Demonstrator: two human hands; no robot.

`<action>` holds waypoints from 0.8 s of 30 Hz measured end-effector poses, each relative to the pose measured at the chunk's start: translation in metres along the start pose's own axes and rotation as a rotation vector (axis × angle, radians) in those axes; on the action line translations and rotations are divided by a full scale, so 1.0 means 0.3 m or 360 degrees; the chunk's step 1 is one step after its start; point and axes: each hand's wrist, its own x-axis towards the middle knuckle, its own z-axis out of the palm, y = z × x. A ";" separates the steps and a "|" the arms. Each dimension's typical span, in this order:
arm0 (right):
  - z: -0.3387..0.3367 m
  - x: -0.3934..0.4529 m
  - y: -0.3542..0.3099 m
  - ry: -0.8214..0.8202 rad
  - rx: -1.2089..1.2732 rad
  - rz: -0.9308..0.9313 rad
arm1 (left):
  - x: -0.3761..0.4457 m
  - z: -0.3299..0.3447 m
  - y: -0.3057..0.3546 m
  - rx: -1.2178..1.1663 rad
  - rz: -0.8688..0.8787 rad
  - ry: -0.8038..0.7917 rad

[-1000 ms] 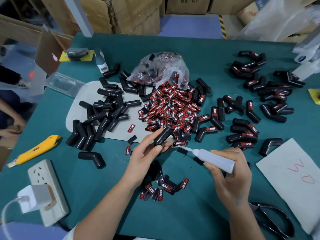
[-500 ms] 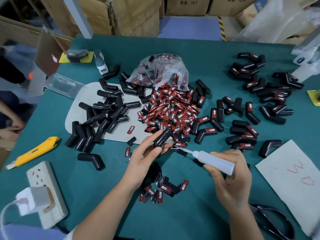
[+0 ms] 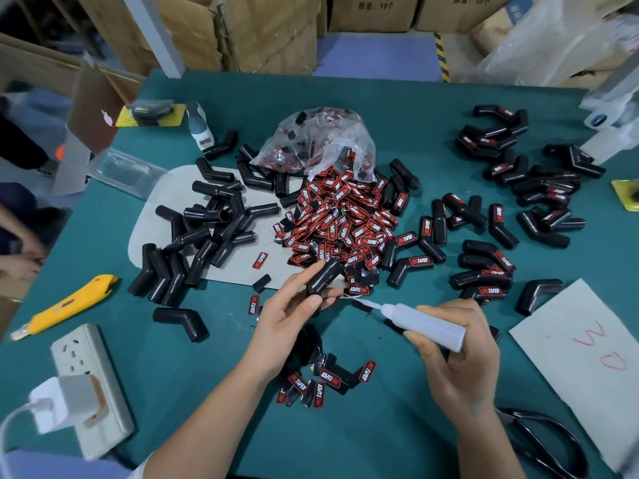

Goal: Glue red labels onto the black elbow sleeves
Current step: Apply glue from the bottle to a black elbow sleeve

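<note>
Green-topped work table [image 3: 432, 108], cartons stacked behind. Workflow reads L to R: bare black elbow sleeves [image 3: 204, 236] heaped on pale mat at left, red labels [image 3: 340, 219] spilling from clear bag [image 3: 318, 140] at centre, labelled sleeves [image 3: 529, 188] parked at right, prob. to dry.

Left hand [image 3: 294, 316] has thumb + fingers curled round one sleeve [image 3: 325, 276], raised just above table near the label pile, tilted so one flank faces the nozzle. Right hand [image 3: 460, 350] is wrapped round glue bottle [image 3: 425, 324], tip aimed at the sleeve's lower end; looks like glue going on before a label.

Can't tell if tip touches sleeve, or if glue is out: too small. Sleeve's bend hidden by fingers. Scissors [image 3: 539, 440] cut off at bottom right; another person's hands at left edge, partly out of frame.
</note>
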 end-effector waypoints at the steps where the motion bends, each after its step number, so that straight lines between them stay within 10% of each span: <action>1: -0.002 0.001 0.000 0.0004 -0.0001 -0.0001 | 0.000 0.000 0.001 0.0000 -0.0002 0.0000; 24: -0.003 0.004 -0.004 0.0042 -0.0046 -0.0025 | -0.002 0.006 0.009 -0.0006 -0.0031 0.0009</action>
